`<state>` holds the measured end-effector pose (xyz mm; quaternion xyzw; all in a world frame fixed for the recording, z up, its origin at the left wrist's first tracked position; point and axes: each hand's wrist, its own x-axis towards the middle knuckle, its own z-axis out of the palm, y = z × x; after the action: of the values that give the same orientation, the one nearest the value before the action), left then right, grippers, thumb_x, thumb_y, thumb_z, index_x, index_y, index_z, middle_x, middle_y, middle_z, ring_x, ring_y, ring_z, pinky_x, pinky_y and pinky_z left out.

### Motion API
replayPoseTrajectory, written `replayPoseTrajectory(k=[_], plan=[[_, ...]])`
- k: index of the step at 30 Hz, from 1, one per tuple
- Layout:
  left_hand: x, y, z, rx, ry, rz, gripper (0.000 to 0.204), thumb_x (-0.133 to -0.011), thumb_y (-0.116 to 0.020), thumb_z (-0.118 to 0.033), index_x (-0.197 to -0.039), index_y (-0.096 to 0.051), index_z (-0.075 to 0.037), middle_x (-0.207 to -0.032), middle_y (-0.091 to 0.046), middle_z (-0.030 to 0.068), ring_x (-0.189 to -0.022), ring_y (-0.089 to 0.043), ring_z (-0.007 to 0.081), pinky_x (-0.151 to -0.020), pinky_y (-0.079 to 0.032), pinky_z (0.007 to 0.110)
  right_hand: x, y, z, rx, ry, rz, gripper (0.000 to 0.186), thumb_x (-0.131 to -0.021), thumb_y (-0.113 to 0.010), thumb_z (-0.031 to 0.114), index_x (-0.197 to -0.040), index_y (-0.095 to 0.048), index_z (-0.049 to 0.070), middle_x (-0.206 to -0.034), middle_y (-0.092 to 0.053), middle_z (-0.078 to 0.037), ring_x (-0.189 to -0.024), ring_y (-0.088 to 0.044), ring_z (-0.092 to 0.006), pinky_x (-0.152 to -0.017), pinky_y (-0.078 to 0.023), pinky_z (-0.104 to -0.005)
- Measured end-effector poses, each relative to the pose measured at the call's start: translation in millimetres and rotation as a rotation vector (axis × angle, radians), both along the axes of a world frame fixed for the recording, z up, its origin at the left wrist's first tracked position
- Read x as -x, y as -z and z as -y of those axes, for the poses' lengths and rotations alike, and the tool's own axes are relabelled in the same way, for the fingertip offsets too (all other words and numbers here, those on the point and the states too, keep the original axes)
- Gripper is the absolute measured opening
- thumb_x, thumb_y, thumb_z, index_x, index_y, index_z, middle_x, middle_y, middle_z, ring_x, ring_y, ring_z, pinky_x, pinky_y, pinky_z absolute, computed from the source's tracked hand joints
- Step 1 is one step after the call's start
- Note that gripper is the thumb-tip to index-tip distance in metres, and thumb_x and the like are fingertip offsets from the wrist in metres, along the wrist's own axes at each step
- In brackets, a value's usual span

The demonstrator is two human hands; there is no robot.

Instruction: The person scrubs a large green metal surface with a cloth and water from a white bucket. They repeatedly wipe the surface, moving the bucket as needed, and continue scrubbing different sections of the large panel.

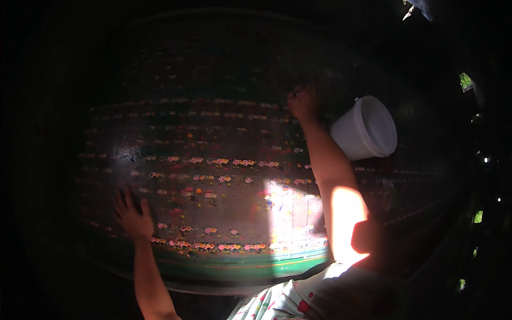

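A broad dark brown surface (pixel 234 205) with a green band along its near side lies before me. Rows of small pink, yellow and white flower-like pieces or prints (pixel 244 162) run across it; whether they are loose or printed I cannot tell. My left hand (pixel 132 217) rests palm down at the near left, fingers spread, holding nothing. At the far right my right hand (pixel 304 101) reaches over the surface with its fingers curled together. Anything in them is hidden by the dim light. Beside my right forearm is a white bucket (pixel 349 133), tilted, its mouth facing right.
A bright sunlit patch (pixel 290 213) falls on the near right of the surface and on my right upper arm. The green near edge (pixel 224 269) curves close to my body. Deep shadow hides the far side and the surroundings.
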<state>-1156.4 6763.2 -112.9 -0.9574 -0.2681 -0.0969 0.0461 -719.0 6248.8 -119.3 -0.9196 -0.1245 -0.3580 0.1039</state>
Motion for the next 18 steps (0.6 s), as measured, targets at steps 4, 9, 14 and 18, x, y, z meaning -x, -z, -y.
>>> replayPoseTrajectory(k=[4, 9, 14, 18], plan=[[1, 0, -1, 0.022, 0.006, 0.009, 0.077, -0.115, -0.059, -0.050, -0.184, -0.037, -0.022, -0.189, -0.034, 0.0171, -0.174, -0.031, 0.0459, -0.140, -0.023, 0.068, 54, 11, -42, 0.046, -0.289, -0.046, 0.012, -0.088, -0.083, 0.022, -0.096, -0.078, 0.015, -0.109, -0.074, -0.008, -0.115, -0.069, -0.0367, -0.107, -0.055, -0.0531], [0, 3, -6, -0.012, 0.022, -0.014, 0.076, -0.117, -0.057, -0.050, -0.184, -0.037, -0.021, -0.189, -0.035, 0.0177, -0.173, -0.031, 0.0469, -0.140, -0.023, 0.068, 98, 4, 37, -0.080, -0.435, -0.179, 0.011, -0.087, -0.082, 0.006, -0.092, -0.073, 0.011, -0.102, -0.071, -0.011, -0.108, -0.069, -0.0385, -0.096, -0.056, -0.0509], [0, 4, -8, -0.028, 0.005, -0.033, 0.077, -0.116, -0.055, -0.052, -0.184, -0.037, -0.021, -0.189, -0.035, 0.0178, -0.173, -0.032, 0.0469, -0.139, -0.023, 0.068, 0, -7, 10, 0.005, 0.087, -0.225, 0.016, -0.097, -0.075, 0.026, -0.102, -0.080, 0.012, -0.115, -0.074, -0.014, -0.118, -0.069, -0.0377, -0.113, -0.054, -0.0547], [2, -2, -4, -0.019, 0.022, -0.001, 0.078, -0.116, -0.055, -0.053, -0.184, -0.037, -0.021, -0.189, -0.034, 0.0176, -0.174, -0.030, 0.0468, -0.140, -0.023, 0.068, -3, -3, -97, 0.086, -0.073, -0.181, 0.025, -0.097, -0.072, 0.034, -0.105, -0.082, 0.013, -0.117, -0.075, -0.013, -0.120, -0.069, -0.0373, -0.119, -0.051, -0.0537]])
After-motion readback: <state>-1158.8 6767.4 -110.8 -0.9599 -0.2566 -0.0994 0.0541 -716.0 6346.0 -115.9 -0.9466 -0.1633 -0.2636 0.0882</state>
